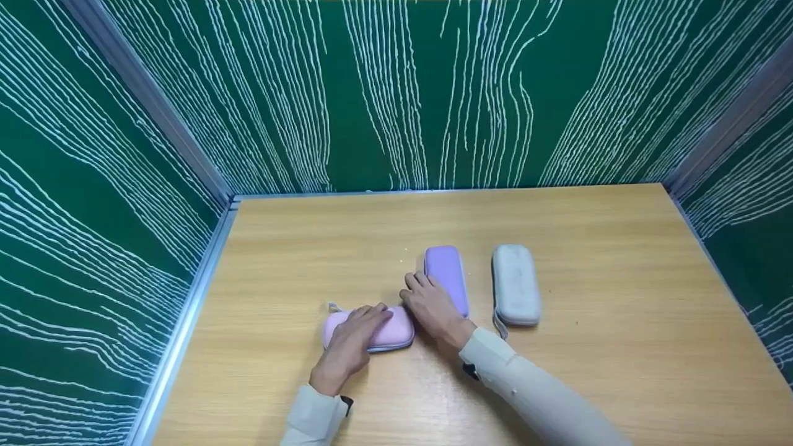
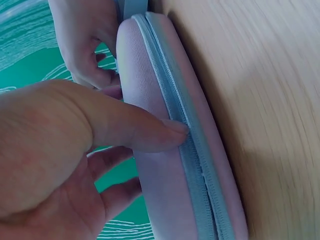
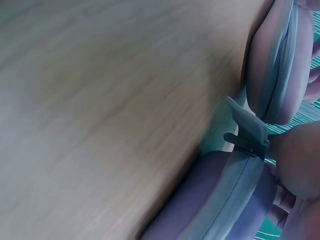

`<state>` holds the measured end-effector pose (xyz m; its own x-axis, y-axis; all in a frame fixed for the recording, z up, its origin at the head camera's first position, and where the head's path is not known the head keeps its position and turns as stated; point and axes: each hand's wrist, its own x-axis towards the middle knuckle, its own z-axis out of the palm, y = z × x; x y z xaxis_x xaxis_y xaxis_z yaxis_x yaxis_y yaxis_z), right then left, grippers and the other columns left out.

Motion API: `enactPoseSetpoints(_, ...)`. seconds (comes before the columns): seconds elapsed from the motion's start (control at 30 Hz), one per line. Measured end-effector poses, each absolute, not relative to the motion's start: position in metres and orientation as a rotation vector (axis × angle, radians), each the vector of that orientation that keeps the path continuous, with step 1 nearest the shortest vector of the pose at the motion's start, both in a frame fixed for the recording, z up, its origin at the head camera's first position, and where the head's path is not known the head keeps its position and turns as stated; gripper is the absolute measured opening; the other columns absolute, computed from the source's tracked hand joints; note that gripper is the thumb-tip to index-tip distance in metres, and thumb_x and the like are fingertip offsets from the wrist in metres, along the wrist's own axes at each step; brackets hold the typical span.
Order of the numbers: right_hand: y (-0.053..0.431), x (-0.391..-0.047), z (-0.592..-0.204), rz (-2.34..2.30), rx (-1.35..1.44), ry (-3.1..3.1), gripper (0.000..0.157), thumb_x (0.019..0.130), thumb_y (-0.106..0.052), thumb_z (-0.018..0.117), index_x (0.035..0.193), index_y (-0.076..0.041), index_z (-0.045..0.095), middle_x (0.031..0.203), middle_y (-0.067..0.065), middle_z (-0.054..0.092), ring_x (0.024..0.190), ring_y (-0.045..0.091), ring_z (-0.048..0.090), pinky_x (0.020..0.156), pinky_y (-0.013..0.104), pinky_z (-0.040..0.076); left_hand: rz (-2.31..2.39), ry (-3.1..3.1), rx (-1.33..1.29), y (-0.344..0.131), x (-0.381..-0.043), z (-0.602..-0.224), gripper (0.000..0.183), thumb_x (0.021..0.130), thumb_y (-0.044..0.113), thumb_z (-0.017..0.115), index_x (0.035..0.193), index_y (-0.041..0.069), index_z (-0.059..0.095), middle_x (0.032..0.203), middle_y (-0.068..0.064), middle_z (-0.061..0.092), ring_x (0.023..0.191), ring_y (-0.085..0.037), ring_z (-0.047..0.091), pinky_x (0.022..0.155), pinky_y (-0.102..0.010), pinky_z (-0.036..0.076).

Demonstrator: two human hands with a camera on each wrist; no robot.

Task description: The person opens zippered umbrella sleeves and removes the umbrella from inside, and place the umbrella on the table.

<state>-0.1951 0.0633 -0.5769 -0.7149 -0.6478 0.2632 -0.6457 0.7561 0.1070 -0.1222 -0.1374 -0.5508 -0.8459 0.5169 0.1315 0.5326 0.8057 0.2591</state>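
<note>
A pink zip case (image 1: 396, 334) lies crosswise on the table; my left hand (image 1: 354, 341) grips it from above. In the left wrist view, the thumb (image 2: 160, 135) presses on the grey zipper (image 2: 192, 160) while the fingers lie over the other side. My right hand (image 1: 433, 305) is at the left side of a purple zip case (image 1: 450, 272), its fingers bent. The right wrist view shows the thumb (image 3: 300, 155) against the purple case's end, by its grey strap (image 3: 247, 127); the fingertips are partly hidden.
A grey zip case (image 1: 516, 285) with a wrist strap (image 1: 500, 325) lies to the right of the purple one. Green panels with white wavy lines (image 1: 384, 93) enclose the wooden table (image 1: 619, 266) at the back and sides.
</note>
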Motion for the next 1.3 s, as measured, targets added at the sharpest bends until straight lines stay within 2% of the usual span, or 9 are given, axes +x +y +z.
enactPoseSetpoints(0.13, 0.062, -0.196, -0.577, 0.011, 1.042, -2.651, 0.014, 0.074, -0.007, 0.066, 0.086, -0.013, 0.065, 0.098, 0.006, 0.048, 0.095, 0.025, 0.045, 0.076, 0.034, 0.037, -0.440, -2.940, -0.873, -0.138, -0.124, -0.551, 0.082, 0.058, -0.023, 0.064, 0.129, 0.015, 0.052, 0.136, -0.002, 0.049, 0.123, -0.022, 0.043, 0.098, -0.037, 0.040)
enactPoseSetpoints(0.3, 0.060, -0.197, -0.577, 0.014, 1.053, -2.640, 0.005, 0.082, -0.016, 0.063, 0.086, -0.013, 0.065, 0.096, 0.006, 0.048, 0.094, 0.024, 0.044, 0.077, 0.034, 0.037, -0.453, -2.948, -0.877, -0.139, -0.125, -0.550, 0.080, 0.061, -0.024, 0.063, 0.130, 0.016, 0.052, 0.136, -0.001, 0.049, 0.123, -0.021, 0.043, 0.098, -0.035, 0.040)
enactPoseSetpoints(0.47, 0.060, -0.199, -0.577, 0.049, 1.068, -2.613, 0.016, 0.086, -0.028, 0.061, 0.084, -0.013, 0.067, 0.094, 0.006, 0.049, 0.092, 0.024, 0.044, 0.077, 0.035, 0.037, -0.485, -2.925, -0.905, -0.138, -0.127, -0.550, 0.080, 0.061, -0.024, 0.063, 0.130, 0.015, 0.053, 0.134, -0.002, 0.051, 0.120, -0.019, 0.045, 0.094, -0.032, 0.043)
enactPoseSetpoints(0.83, 0.056, -0.203, -0.578, 0.025, 1.115, -2.593, 0.010, 0.084, -0.018, 0.058, 0.084, -0.015, 0.067, 0.094, 0.004, 0.050, 0.089, 0.023, 0.046, 0.077, 0.034, 0.038, -0.503, -2.938, -0.941, -0.138, -0.130, -0.550, 0.084, 0.054, -0.027, 0.064, 0.127, 0.013, 0.056, 0.133, -0.002, 0.052, 0.118, -0.021, 0.046, 0.092, -0.034, 0.045)
enactPoseSetpoints(1.3, 0.051, -0.211, -0.575, 0.062, 1.212, -2.532, 0.014, 0.085, -0.026, 0.059, 0.086, -0.016, 0.070, 0.094, 0.003, 0.051, 0.088, 0.022, 0.047, 0.077, 0.035, 0.042, -0.305, -2.883, -0.886, -0.135, -0.125, -0.549, 0.065, 0.068, -0.014, 0.065, 0.123, 0.020, 0.062, 0.129, 0.005, 0.055, 0.115, -0.024, 0.051, 0.089, -0.037, 0.046)
